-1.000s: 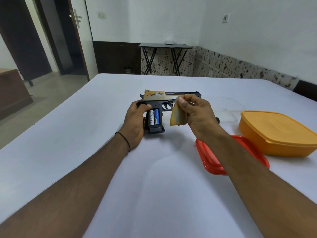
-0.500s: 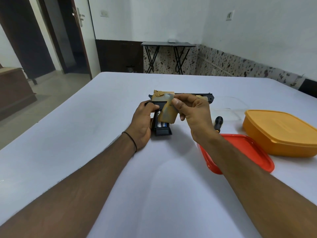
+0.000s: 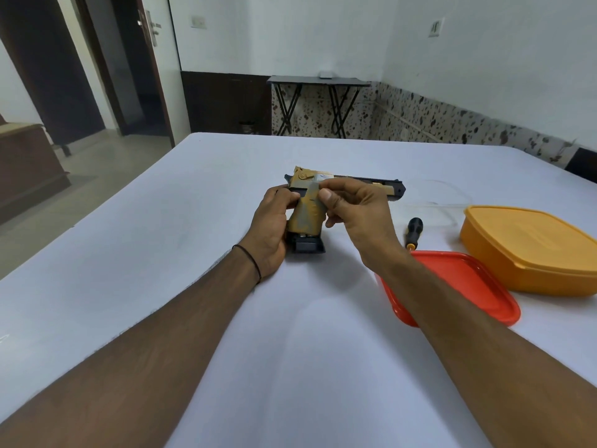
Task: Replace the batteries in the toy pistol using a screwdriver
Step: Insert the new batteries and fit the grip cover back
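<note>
The black and tan toy pistol [image 3: 392, 189] lies on its side on the white table [image 3: 161, 253], barrel pointing right. My left hand [image 3: 271, 224] grips the back of its handle. My right hand [image 3: 352, 208] pinches the tan battery cover [image 3: 307, 218] and holds it over the handle's battery bay. A sliver of the batteries shows just under the cover's lower edge, above the black base. The screwdriver [image 3: 413, 232], black handle with a yellow collar, lies on the table to the right of my right hand.
A red lid [image 3: 478, 286] lies flat at the right under my right forearm. An orange container [image 3: 529, 250] with its lid on stands further right. A clear plastic lid [image 3: 436, 198] lies behind them.
My right hand has brought the tan cover leftward and down onto the pistol's handle, hiding the two batteries that were exposed a second ago. The left hand kept its hold.
</note>
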